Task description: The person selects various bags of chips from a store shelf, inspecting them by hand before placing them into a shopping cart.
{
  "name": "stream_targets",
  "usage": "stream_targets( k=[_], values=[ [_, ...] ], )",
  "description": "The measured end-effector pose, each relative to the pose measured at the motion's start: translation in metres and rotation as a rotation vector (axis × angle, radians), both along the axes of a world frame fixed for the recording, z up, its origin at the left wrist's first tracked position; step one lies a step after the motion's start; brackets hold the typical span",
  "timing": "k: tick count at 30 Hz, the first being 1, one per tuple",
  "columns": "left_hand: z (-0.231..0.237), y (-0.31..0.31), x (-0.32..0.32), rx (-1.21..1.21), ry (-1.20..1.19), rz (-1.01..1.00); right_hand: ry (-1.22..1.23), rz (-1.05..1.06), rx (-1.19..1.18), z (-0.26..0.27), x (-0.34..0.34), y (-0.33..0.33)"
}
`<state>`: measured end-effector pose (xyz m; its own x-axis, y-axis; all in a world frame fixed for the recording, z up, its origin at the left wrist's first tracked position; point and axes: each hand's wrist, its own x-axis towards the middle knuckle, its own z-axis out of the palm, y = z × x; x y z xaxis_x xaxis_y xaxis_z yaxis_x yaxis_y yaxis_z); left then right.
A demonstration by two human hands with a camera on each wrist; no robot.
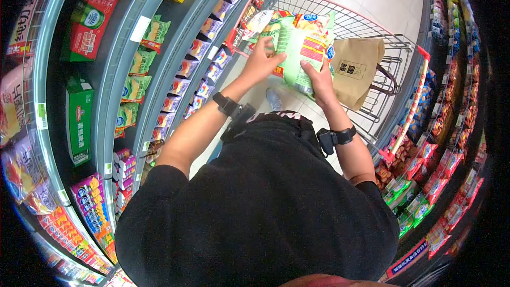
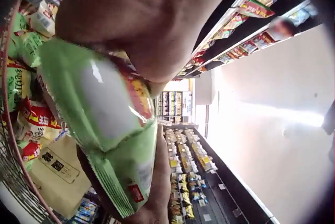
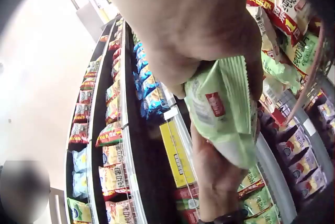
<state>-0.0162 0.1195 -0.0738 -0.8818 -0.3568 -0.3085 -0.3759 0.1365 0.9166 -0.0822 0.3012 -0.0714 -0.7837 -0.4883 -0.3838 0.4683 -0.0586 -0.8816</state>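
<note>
A light green chip bag (image 1: 305,56) is held up in front of the body, over the near end of the cart. My right hand (image 1: 320,82) grips its lower right side, thumb lying across the face and the other fingers hidden behind. At the bag's left edge is my left hand (image 1: 264,62), fingers spread and slightly blurred, thumb close against the edge. The left wrist view shows the bag's crimped end (image 2: 112,187) hanging low. In the right wrist view the left hand (image 3: 212,174) appears behind and below the bag.
A shopping cart (image 1: 396,34) carries a brown paper bag (image 1: 357,72) and several snack bags (image 2: 39,122). Shelves of purple chip bags (image 1: 180,86) and green chip bags (image 1: 137,88) run along the left. More snack shelves (image 1: 441,175) line the right.
</note>
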Motion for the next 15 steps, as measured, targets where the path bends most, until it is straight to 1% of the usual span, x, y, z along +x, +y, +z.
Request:
stream_targets(
  k=[1,2,3,4,6,7,8,9,10,11,12,13,14,15],
  values=[
    [-0.002,-0.005,0.001,-0.049,0.035,-0.024,0.104,-0.018,0.064,-0.001,0.001,-0.003],
    [-0.004,-0.008,0.001,-0.098,0.070,-0.049,0.134,0.006,0.021,-0.001,0.002,-0.005],
    [-0.001,-0.006,0.000,0.071,0.000,-0.089,0.164,0.030,-0.020,0.000,0.004,-0.008],
    [-0.002,-0.004,0.002,-0.009,0.041,-0.057,0.194,0.056,-0.062,0.001,0.005,-0.008],
    [-0.004,-0.002,0.006,-0.168,0.122,0.008,0.126,0.177,-0.096,0.005,0.007,-0.003],
    [-0.005,-0.004,0.005,-0.138,0.124,0.027,0.099,0.249,-0.100,0.004,0.005,0.000],
    [-0.005,-0.008,0.005,0.035,0.103,-0.006,0.071,0.323,-0.103,0.004,0.002,0.005],
    [0.007,-0.012,0.004,0.209,0.081,-0.040,0.054,0.346,-0.066,-0.001,-0.004,0.008],
    [0.014,-0.014,0.003,0.382,0.060,-0.077,0.073,0.271,0.011,-0.005,-0.004,0.012],
    [0.003,-0.013,0.004,0.511,0.013,-0.079,0.091,0.194,0.088,-0.007,-0.005,0.017],
    [0.002,-0.009,0.004,0.605,0.002,-0.100,0.110,0.118,0.167,-0.003,-0.005,0.019],
    [0.000,-0.002,0.004,0.698,-0.007,-0.120,0.049,0.118,-0.113,-0.010,-0.007,0.020],
    [-0.001,0.004,0.004,0.792,-0.017,-0.138,-0.034,0.107,-0.125,-0.016,-0.007,0.024],
    [0.000,0.006,0.002,0.583,-0.010,-0.257,-0.120,0.093,-0.137,-0.020,-0.006,0.031]
  ],
)
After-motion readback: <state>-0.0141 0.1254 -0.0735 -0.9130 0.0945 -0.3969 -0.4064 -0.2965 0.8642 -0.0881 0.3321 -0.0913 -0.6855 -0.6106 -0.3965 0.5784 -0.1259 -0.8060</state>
